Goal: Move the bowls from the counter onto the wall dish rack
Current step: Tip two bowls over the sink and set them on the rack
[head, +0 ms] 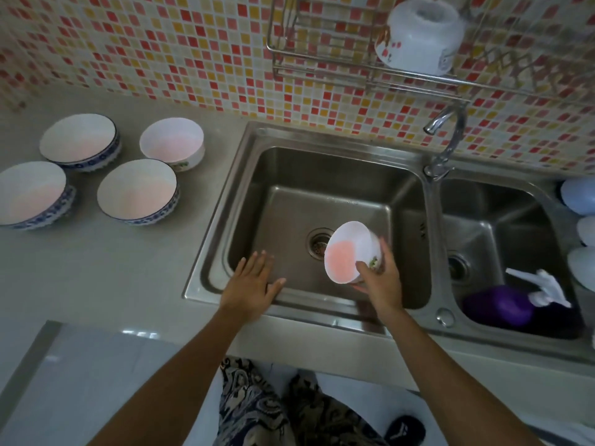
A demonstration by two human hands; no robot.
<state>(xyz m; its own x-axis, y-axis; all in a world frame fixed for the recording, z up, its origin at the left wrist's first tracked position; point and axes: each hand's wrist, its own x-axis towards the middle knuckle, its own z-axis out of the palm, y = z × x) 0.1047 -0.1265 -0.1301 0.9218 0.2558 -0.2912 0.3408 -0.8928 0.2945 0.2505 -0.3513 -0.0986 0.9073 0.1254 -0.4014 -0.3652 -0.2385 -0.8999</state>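
My right hand (381, 278) grips a small white bowl (347, 251) by its rim, tilted, above the left sink basin. My left hand (251, 284) is flat with spread fingers over the sink's front left rim. Several bowls stand upright on the counter to the left: a small white bowl (172, 143) and three blue-patterned ones, at the far left (32, 194), at the back (79, 140) and in the middle (136, 189). One white bowl (418, 35) lies upside down on the steel wall dish rack (322, 72) above the sink.
A double steel sink (322, 175) fills the middle, with a tap (446, 140) between the basins. The right basin holds a purple object (497, 305) and a white cloth (544, 286). Pale rounded items (579, 196) sit at the far right. The grey counter (112, 268) stretches left.
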